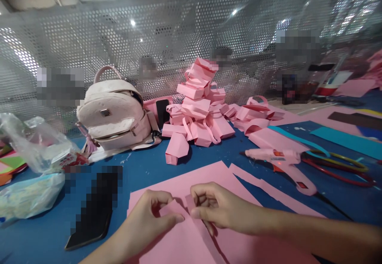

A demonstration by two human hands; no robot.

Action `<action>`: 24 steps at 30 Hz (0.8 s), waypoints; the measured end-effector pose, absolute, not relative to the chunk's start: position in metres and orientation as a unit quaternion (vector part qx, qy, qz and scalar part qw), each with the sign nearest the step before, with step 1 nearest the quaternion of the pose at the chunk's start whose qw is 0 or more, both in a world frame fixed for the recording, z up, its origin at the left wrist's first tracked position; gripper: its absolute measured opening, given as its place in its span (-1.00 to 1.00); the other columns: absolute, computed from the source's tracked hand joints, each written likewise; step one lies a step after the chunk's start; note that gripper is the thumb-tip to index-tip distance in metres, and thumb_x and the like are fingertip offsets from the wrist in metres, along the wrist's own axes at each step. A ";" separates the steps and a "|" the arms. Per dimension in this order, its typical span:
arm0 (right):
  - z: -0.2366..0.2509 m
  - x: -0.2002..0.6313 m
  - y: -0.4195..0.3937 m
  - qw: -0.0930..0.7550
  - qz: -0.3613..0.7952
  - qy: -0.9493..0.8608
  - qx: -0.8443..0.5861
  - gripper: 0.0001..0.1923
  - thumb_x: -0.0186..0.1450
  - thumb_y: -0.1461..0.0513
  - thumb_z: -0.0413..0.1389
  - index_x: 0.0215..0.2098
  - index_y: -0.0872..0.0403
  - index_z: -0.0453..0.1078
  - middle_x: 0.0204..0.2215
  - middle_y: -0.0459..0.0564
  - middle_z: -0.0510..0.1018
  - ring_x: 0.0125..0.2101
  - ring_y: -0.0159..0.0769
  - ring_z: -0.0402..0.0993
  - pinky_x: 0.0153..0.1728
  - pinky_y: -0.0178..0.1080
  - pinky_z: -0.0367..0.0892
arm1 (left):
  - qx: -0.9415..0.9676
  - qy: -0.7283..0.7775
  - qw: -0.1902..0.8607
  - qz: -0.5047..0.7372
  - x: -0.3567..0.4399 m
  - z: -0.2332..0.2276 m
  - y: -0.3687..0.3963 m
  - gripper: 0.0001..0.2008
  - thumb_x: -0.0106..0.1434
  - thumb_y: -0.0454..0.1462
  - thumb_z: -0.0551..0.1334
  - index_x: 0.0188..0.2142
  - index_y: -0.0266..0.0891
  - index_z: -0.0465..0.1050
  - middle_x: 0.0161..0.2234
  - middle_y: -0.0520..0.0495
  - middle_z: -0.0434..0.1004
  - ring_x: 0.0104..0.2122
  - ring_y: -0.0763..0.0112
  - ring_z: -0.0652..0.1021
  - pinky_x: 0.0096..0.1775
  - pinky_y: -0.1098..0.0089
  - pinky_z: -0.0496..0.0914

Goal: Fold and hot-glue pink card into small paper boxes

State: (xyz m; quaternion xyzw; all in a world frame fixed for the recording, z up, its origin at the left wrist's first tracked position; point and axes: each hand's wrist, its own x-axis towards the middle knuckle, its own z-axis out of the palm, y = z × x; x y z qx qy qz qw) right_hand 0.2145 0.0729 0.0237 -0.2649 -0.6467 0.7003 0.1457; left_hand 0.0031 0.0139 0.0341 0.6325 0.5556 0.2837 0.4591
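- Phone (89,220) lies flat on the blue counter (143,168), left of the hands
- Left hand (149,216): fingers pinch a fold of the pink paper sheet (191,240) at near centre
- Right hand (221,208): fingers closed on the same fold, touching the left
- Pink glue gun (280,162) lies to the right, scissors (340,166) just beside it

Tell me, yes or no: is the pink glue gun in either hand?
No. The glue gun lies on the blue table, while both hands pinch pink paper.
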 end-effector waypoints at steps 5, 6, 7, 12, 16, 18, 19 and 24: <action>0.025 0.216 0.075 0.122 0.702 -0.649 -0.265 -0.64 0.26 0.06 0.25 -0.44 0.06 0.21 -0.67 -0.31 0.27 -0.71 -0.56 0.22 -0.60 -0.43 0.19 | 0.638 0.568 0.437 0.281 -0.002 0.032 0.017 -0.67 0.15 -0.21 0.27 -0.62 -0.20 0.17 -0.57 0.16 0.01 -0.51 0.49 0.12 -0.45 0.45 0.10; 0.026 0.216 0.075 0.126 0.699 -0.649 -0.272 -0.65 0.25 0.06 0.25 -0.44 0.06 0.21 -0.67 -0.31 0.27 -0.70 -0.55 0.22 -0.59 -0.43 0.21 | 0.640 0.565 0.441 0.277 -0.003 0.031 0.018 -0.66 0.14 -0.19 0.29 -0.62 -0.20 0.19 -0.57 0.16 0.03 -0.50 0.49 0.14 -0.45 0.46 0.11; 0.026 0.216 0.075 0.132 0.697 -0.648 -0.277 -0.64 0.25 0.06 0.26 -0.45 0.06 0.21 -0.67 -0.30 0.27 -0.69 -0.55 0.23 -0.60 -0.43 0.21 | 0.642 0.560 0.447 0.271 -0.004 0.030 0.018 -0.67 0.13 -0.17 0.32 -0.61 -0.22 0.23 -0.57 0.15 0.07 -0.50 0.49 0.16 -0.46 0.46 0.11; 0.028 0.217 0.075 0.145 0.692 -0.651 -0.275 -0.59 0.24 0.01 0.26 -0.48 0.05 0.18 -0.71 -0.30 0.27 -0.72 -0.52 0.25 -0.63 -0.43 0.20 | 0.646 0.549 0.466 0.253 -0.007 0.028 0.018 -0.77 0.15 -0.18 0.34 -0.52 -0.29 0.50 -0.56 0.09 0.34 -0.50 0.45 0.31 -0.44 0.46 0.21; 0.029 0.218 0.078 0.129 0.693 -0.656 -0.268 -0.62 0.26 0.01 0.25 -0.43 0.06 0.23 -0.67 -0.29 0.29 -0.71 -0.52 0.30 -0.66 -0.45 0.06 | 0.651 0.539 0.463 0.267 -0.007 0.030 0.018 -0.79 0.18 -0.20 0.33 -0.50 -0.30 0.55 -0.56 0.06 0.42 -0.50 0.44 0.37 -0.44 0.46 0.26; 0.029 0.219 0.080 0.108 0.696 -0.657 -0.270 -0.65 0.26 0.04 0.26 -0.41 0.06 0.24 -0.66 -0.30 0.28 -0.70 -0.52 0.32 -0.65 -0.46 0.04 | 0.655 0.533 0.462 0.272 -0.007 0.031 0.019 -0.78 0.19 -0.21 0.33 -0.51 -0.30 0.54 -0.55 0.04 0.44 -0.49 0.42 0.41 -0.42 0.46 0.29; 0.029 0.219 0.080 0.101 0.696 -0.656 -0.272 -0.66 0.25 0.07 0.27 -0.42 0.06 0.24 -0.66 -0.30 0.28 -0.70 -0.53 0.31 -0.64 -0.46 0.06 | 0.656 0.531 0.461 0.274 -0.008 0.031 0.019 -0.77 0.20 -0.21 0.33 -0.52 -0.30 0.54 -0.54 0.03 0.46 -0.48 0.41 0.42 -0.41 0.45 0.30; 0.026 0.220 0.082 0.120 0.707 -0.642 -0.271 -0.63 0.19 0.08 0.32 -0.45 0.07 0.23 -0.70 -0.30 0.31 -0.72 -0.54 0.27 -0.62 -0.45 0.13 | 0.651 0.529 0.472 0.273 -0.010 0.030 0.019 -0.77 0.20 -0.20 0.33 -0.49 -0.32 0.55 -0.52 0.01 0.49 -0.48 0.41 0.45 -0.42 0.46 0.32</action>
